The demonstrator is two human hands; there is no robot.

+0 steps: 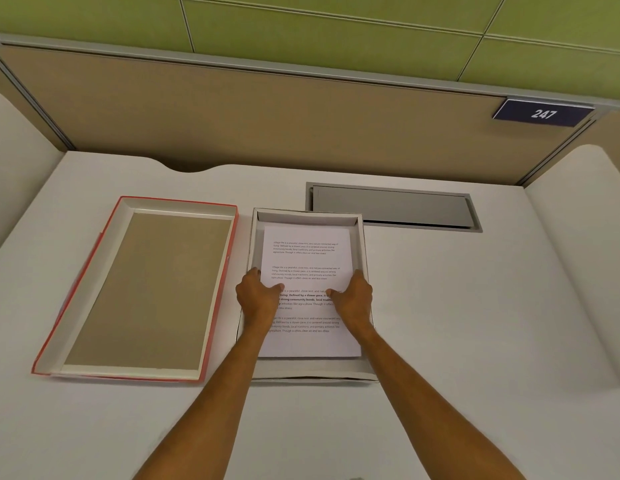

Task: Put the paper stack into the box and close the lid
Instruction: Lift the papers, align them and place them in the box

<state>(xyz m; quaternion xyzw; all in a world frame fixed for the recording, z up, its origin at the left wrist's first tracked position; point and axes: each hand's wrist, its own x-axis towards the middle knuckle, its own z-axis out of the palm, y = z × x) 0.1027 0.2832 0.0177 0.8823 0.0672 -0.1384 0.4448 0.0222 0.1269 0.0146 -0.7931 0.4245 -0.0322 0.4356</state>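
A white paper stack (pixel 306 258) with printed text lies inside the open white box (pixel 359 237) at the middle of the desk. My left hand (pixel 258 297) grips the stack's left edge, thumb on top of the top sheet. On the stack's right edge my right hand (pixel 353 299) holds the same way. The box lid (pixel 147 292), red outside and brown inside, lies upside down to the left of the box, apart from it.
A grey cable hatch (pixel 393 207) is set into the desk behind the box on the right. A beige partition (pixel 267 116) with a sign reading 247 (pixel 543 113) runs along the desk's far edge. White side panels stand at left and right.
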